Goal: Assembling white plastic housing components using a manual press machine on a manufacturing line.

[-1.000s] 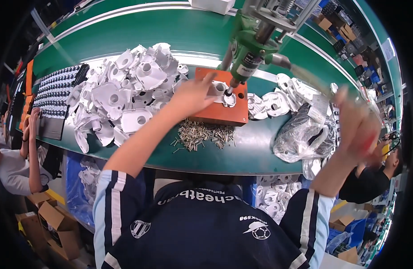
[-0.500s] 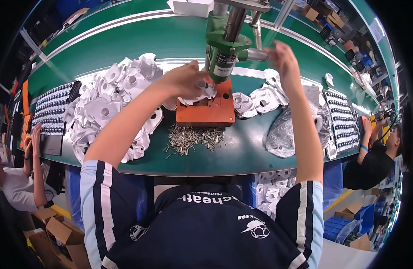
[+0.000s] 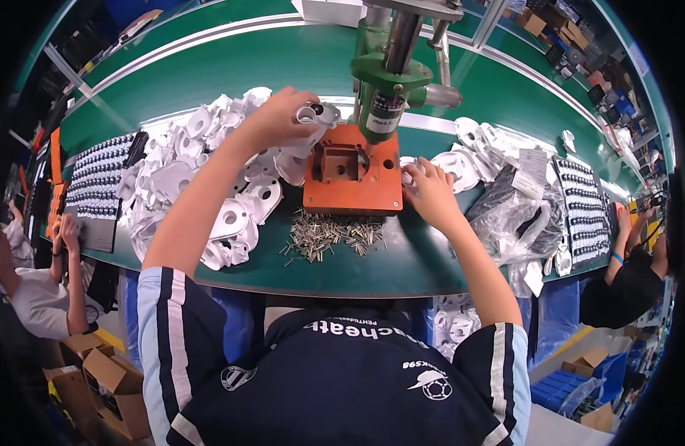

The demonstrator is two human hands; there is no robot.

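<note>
head view: clamping a white housing (image 3: 319,117) in the left hand (image 3: 281,121), near the orange fixture block (image 3: 361,192)
held at the block's far left corner, just beside a heap of white housings (image 3: 170,178); likely to snag there if swung low, or to slip if pinched only by an edge. touching another white housing (image 3: 408,161) with the right hand (image 3: 431,195), at the block's right side; cannot tell whether gripped or merely touched, so perhaps apt to drop from a shallow hold. possible to strike the green press head (image 3: 387,82) above the block by lifting too far inward. easy, too, to scatter the loose metal pins (image 3: 327,236) at the near edge with a low wrist.
</note>
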